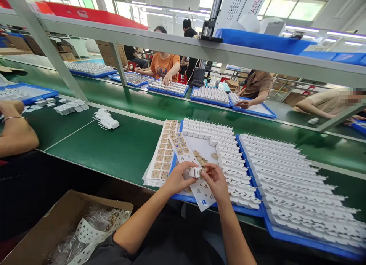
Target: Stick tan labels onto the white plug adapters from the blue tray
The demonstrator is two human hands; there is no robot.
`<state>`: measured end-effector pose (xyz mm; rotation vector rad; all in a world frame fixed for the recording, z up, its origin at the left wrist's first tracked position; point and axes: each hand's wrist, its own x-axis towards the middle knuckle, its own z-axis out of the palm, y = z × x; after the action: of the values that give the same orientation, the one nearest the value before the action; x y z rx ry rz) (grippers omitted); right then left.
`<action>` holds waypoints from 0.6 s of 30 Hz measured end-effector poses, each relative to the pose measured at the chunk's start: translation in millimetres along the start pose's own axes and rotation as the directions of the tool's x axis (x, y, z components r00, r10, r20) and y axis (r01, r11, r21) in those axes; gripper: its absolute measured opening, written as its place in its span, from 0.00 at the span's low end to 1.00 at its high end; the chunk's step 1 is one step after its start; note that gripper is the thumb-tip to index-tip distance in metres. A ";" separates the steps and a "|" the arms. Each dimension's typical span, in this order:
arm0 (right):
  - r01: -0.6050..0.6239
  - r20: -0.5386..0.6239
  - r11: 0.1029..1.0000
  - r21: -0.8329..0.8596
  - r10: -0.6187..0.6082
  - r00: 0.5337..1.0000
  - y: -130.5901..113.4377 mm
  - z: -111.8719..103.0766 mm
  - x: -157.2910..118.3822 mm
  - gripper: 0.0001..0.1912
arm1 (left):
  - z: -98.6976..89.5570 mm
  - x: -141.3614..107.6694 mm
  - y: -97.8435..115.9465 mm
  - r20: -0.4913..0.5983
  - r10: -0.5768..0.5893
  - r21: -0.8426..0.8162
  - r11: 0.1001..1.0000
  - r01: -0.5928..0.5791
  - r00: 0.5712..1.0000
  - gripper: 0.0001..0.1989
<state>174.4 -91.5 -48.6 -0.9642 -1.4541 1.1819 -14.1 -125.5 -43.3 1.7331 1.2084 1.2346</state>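
Observation:
My left hand (178, 177) grips a small white plastic plug part (195, 172) over the near edge of a blue tray (217, 206). My right hand (215, 178) meets it from the right, fingertips pinched against the part's end at a small tan label. Under both hands lies a white backing sheet (197, 189) with some tan labels (183, 145) on it. The tray carries rows of white plug parts (228, 154) along its back and right side. A stack of label sheets (162, 154) lies left of the tray.
A second blue tray (300, 238) packed with white parts sits to the right. A cardboard box (51, 227) with used backing sheets stands at lower left. Another person's arm (14, 131) rests at left, and people work across the green conveyor belt (120, 143). A metal shelf runs overhead.

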 end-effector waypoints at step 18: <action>-0.036 0.274 0.995 0.091 0.010 0.962 -6.1 2.3 -2.4 0.47 | 4.8 1.8 11.4 -0.080 -0.007 -0.004 1.000 0.006 0.997 0.22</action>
<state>172.6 -95.6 -43.2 -0.7763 -1.5878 1.4328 -6.0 -127.7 -34.0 1.6897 1.2555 1.3123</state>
